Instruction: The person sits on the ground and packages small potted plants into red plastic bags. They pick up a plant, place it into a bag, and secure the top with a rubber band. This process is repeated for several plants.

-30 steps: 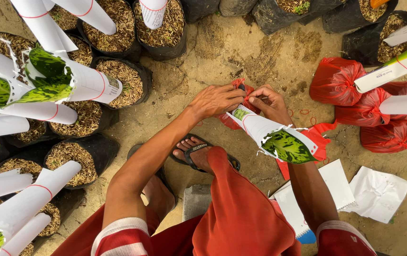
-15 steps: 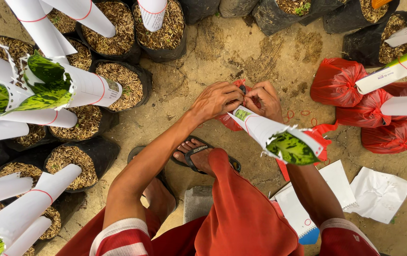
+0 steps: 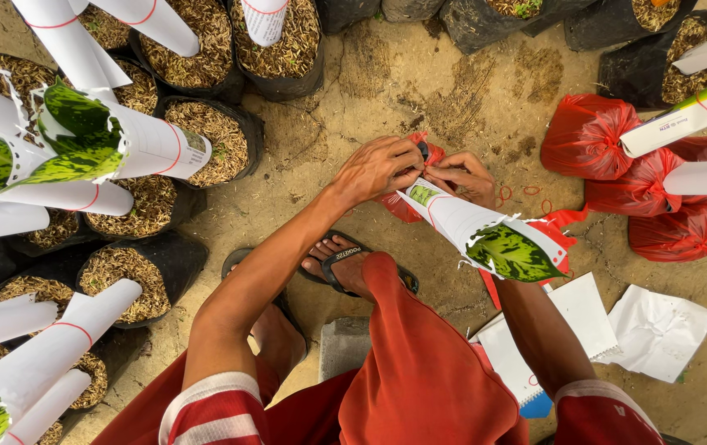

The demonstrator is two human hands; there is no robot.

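The left hand (image 3: pixel 378 169) and the right hand (image 3: pixel 465 177) meet just above the middle of the view, fingers pinched narrow around the base of a white paper cone wrapped round a green speckled-leaf plant (image 3: pixel 485 231). The cone slants from the hands toward five o'clock, its leafy mouth open near the person's right forearm. Under the hands, a red plastic bag (image 3: pixel 399 206) covers the plant's root end; both hands touch it at its gathered neck, and whether they grip anything small there I cannot tell.

At three o'clock from the hands, thin red rubber bands (image 3: pixel 526 194) lie on the bare earth floor (image 3: pixel 452 91). Further toward three o'clock sit more red-bagged plants in white paper sleeves (image 3: pixel 617 156). At nine to eleven o'clock stand black grow bags filled with brown husk (image 3: pixel 209 136), many holding paper-wrapped plants. At five o'clock loose white paper sheets (image 3: pixel 658 330) rest on the ground. At six o'clock, a foot in a dark sandal (image 3: pixel 345 264) shows beside the red shorts (image 3: pixel 419 371).
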